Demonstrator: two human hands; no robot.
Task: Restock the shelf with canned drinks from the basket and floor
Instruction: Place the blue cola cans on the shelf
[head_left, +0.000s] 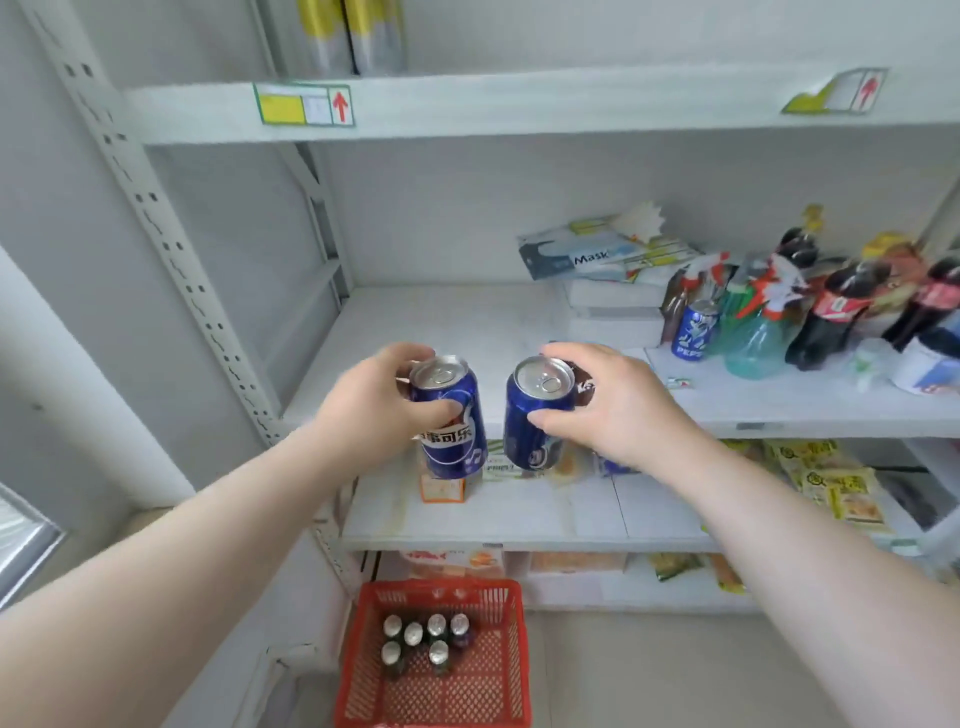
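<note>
Head view: holding a blue can (458, 442) in the left grip (375, 411), curled round it; clutching a second blue can (529, 448) likewise in the right grip (623, 410), both just before the middle shelf (467, 322). Below, more cans (414, 634) in the red basket (500, 691).

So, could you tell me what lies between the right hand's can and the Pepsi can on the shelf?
Head view: the right hand gripping that blue can, then bare white shelf and one small green-and-red scrap.
</note>
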